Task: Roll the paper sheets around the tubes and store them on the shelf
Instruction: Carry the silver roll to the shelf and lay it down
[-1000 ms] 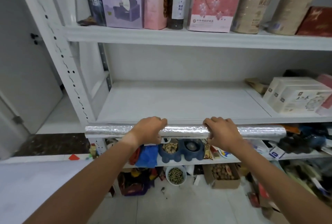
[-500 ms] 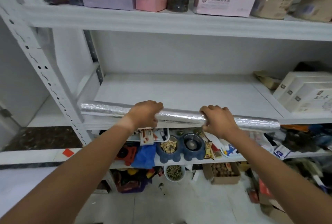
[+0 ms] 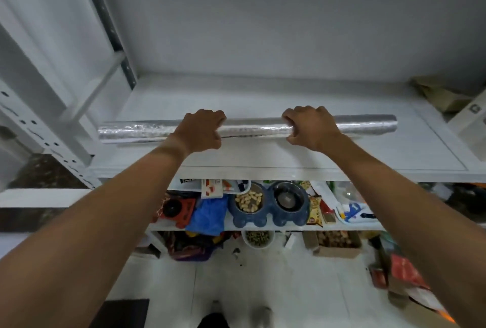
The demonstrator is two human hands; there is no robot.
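Single head-worn wide-angle view, looked forward and steeply down from above the person's outstretched forearms. It faced the white shelf (image 3: 263, 154) squarely and close, its front edge crossing the middle of the frame, the back wall filling the top. The lower frame took in the cluttered lower shelf (image 3: 263, 226) and the pale floor (image 3: 276, 288) directly below the camera; no second view existed.

A blue double pet bowl (image 3: 268, 202) is seen on the lower shelf, one cup filled with peanuts. A blue bag (image 3: 207, 216) lies just beside it. A cardboard box (image 3: 335, 245) stands on the white floor (image 3: 289, 288).
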